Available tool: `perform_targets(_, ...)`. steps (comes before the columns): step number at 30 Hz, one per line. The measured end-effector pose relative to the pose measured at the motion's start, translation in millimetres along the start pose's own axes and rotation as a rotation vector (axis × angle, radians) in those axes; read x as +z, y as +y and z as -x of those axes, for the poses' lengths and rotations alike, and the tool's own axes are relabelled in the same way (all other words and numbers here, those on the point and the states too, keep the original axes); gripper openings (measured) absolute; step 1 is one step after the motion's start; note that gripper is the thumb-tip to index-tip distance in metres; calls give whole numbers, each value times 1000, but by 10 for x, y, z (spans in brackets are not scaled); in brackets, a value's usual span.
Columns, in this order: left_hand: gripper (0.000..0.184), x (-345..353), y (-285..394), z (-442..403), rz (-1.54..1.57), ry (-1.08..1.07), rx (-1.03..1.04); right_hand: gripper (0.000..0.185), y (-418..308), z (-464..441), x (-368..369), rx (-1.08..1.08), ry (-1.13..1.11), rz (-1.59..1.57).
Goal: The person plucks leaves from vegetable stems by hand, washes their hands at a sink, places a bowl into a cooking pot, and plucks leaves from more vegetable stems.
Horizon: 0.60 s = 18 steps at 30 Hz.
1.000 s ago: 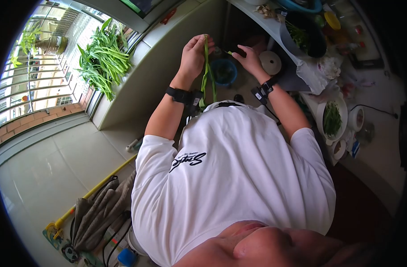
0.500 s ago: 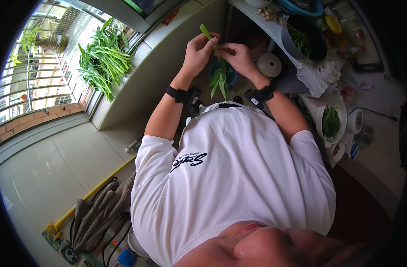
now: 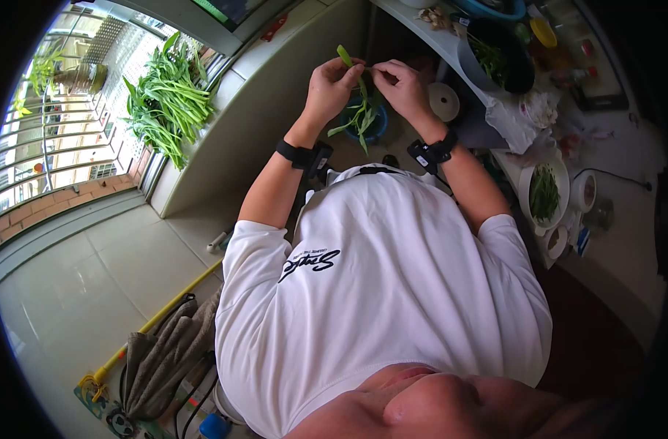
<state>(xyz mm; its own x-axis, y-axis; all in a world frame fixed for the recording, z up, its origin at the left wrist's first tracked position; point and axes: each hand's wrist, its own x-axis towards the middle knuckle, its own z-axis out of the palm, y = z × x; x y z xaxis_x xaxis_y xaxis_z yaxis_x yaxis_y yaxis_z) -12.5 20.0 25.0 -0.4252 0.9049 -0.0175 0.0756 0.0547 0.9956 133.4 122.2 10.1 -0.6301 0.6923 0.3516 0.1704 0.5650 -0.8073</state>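
A green leafy stem (image 3: 363,102) hangs between my hands, its pale green end pointing up past my fingers. My left hand (image 3: 334,86) is closed on it, pinching it between thumb and fingers. Just to the right, the fingertips of my right hand (image 3: 399,86) are pressed together near the stem; what they pinch is too small to tell. Below and behind the leaves is a blue basin (image 3: 378,126), partly hidden by them and by my hands.
Long green vegetables (image 3: 174,99) are heaped on the window ledge at left. On the right counter are a dark bowl of greens (image 3: 520,69), a white colander (image 3: 560,179) with greens and a plastic bag (image 3: 511,126). A yellow pole (image 3: 165,311) leans at lower left.
My right hand has come in from the right to beside my left. The long stem that hung at my left hand is no longer seen there; a leafy piece hangs between my hands.
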Motion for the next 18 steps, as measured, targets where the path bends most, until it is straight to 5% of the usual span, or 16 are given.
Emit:
perform_targets(3, 22, 101, -4, 26, 126, 50, 29, 12, 60, 5, 27, 12, 34, -102)
perform_targets(5, 22, 132, -19, 19, 193, 96, 26, 12, 43, -6, 25, 595, 85, -815)
perform_targets(8, 20, 98, 46, 35, 249, 160, 9, 12, 77, -25, -110, 722, 194, -912)
perform_targets(10, 20, 48, 44, -10, 276, 241, 54, 13, 200, 14, -149, 674, 118, -921)
perform_targets(12, 20, 11, 73, -39, 291, 283, 63, 16, 238, 91, -144, 476, 4, -536)
perform_targets(13, 19, 0, 109, -50, 279, 313, 83, 20, 241, 129, -60, 201, -19, -383)
perform_targets(18, 18, -1, 152, -71, 271, 344, 114, 14, 209, 215, 127, 2, -81, -65)
